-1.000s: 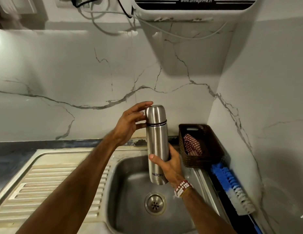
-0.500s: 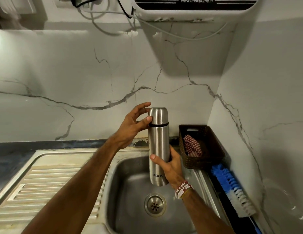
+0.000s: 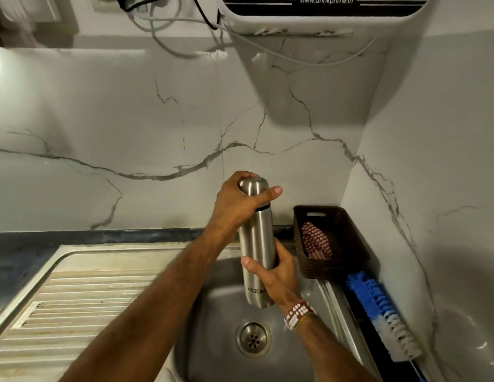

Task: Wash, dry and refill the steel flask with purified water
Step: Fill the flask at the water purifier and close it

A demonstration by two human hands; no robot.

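Note:
The steel flask (image 3: 256,244) stands upright in the air above the sink basin (image 3: 212,312), its cap on. My right hand (image 3: 276,274) grips the lower body from the right, thumb across the front. My left hand (image 3: 237,201) is wrapped around the cap (image 3: 251,187) at the top, fingers closed over it. The water purifier (image 3: 317,12) hangs on the wall above. Its outlet is not visible.
A brown basket (image 3: 348,252) holding a red-checked cloth (image 3: 316,239) sits right of the sink. A blue-and-white bottle brush (image 3: 378,307) lies beside the right wall. The ribbed drainboard (image 3: 75,299) spreads to the left. The drain (image 3: 252,337) is below the flask.
My left hand went from open fingers beside the cap to a closed grip around it. The flask shifted slightly right and tilted a little.

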